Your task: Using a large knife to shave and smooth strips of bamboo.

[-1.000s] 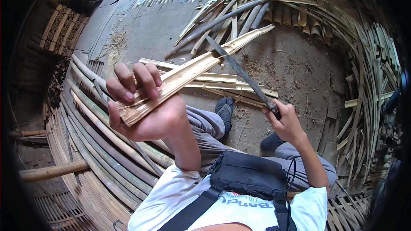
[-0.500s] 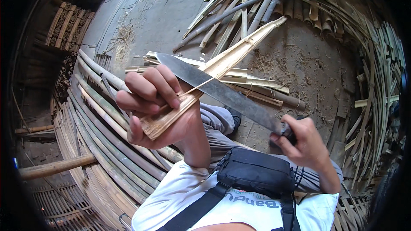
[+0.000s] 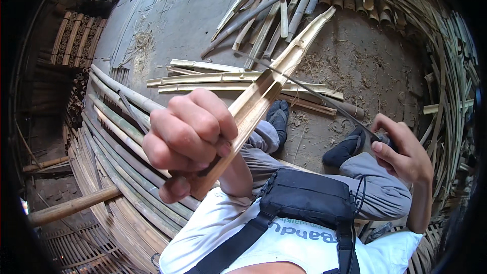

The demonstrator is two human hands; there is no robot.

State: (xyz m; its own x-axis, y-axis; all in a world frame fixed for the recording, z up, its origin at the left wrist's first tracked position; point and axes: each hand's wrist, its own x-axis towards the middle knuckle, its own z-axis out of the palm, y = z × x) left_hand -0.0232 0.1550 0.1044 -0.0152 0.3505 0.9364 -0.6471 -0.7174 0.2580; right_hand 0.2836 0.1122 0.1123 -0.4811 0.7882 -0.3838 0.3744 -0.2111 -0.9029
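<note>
My left hand (image 3: 192,134) is closed around the near end of a split bamboo piece (image 3: 247,105). The piece slants up and away to the right, its hollow pale inner side and a node showing. In my right hand (image 3: 403,149) is the dark handle of a long machete (image 3: 332,102). Its blade, seen nearly edge-on, crosses the bamboo beyond its middle and throws a shadow there. Whether the edge touches the bamboo I cannot tell.
Several split bamboo pieces (image 3: 203,78) lie on the floor ahead, near my dark shoes (image 3: 277,122). Long bamboo poles (image 3: 127,132) line the left. Strips (image 3: 449,86) are heaped at the right, and more poles (image 3: 274,7) lie at the back. Shavings (image 3: 355,61) litter the floor.
The machete has gone to the right and farther up the bamboo, turning from flat to edge-on. My left fingers have curled tighter around the near end, and my right hand has moved right.
</note>
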